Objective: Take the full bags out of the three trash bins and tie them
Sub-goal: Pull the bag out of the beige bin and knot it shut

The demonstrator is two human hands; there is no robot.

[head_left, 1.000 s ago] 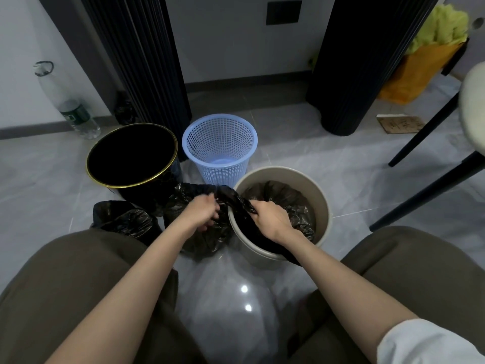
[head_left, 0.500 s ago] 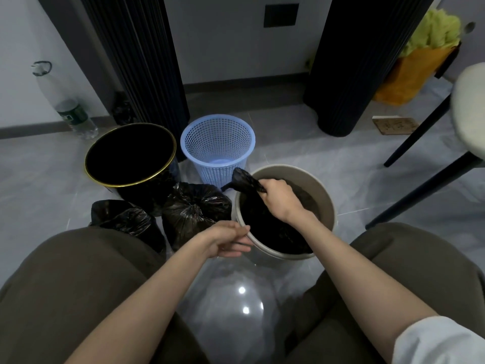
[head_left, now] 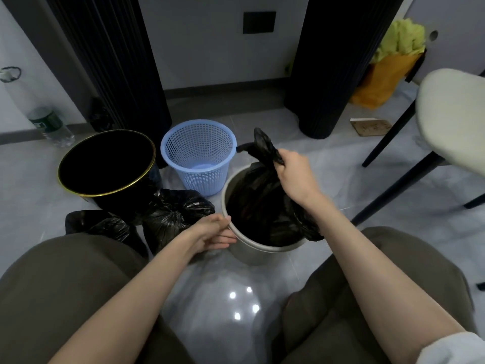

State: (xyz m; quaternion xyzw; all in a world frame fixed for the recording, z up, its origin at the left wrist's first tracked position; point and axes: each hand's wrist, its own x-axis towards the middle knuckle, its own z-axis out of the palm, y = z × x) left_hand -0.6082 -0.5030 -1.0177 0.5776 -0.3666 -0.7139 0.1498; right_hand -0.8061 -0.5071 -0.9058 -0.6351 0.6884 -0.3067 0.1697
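From the head view, the right hand [head_left: 294, 174] is clenched on the gathered neck of a glossy, crinkled black bag [head_left: 265, 203], its body partly inside the beige bin [head_left: 236, 240] and bulging over the near rim. The left hand [head_left: 210, 232] rests loosely against that bin's rim, fingers slack. Two knotted black bags [head_left: 173, 214] lie on the floor beside a black gold-rimmed bin [head_left: 105, 164] and a blue mesh basket [head_left: 199, 156].

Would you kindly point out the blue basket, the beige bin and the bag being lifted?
blue basket [head_left: 202, 164]: head view, mesh side wall.
beige bin [head_left: 256, 250]: head view, near outer wall.
black bag [head_left: 259, 198]: head view, body below the gathered neck.
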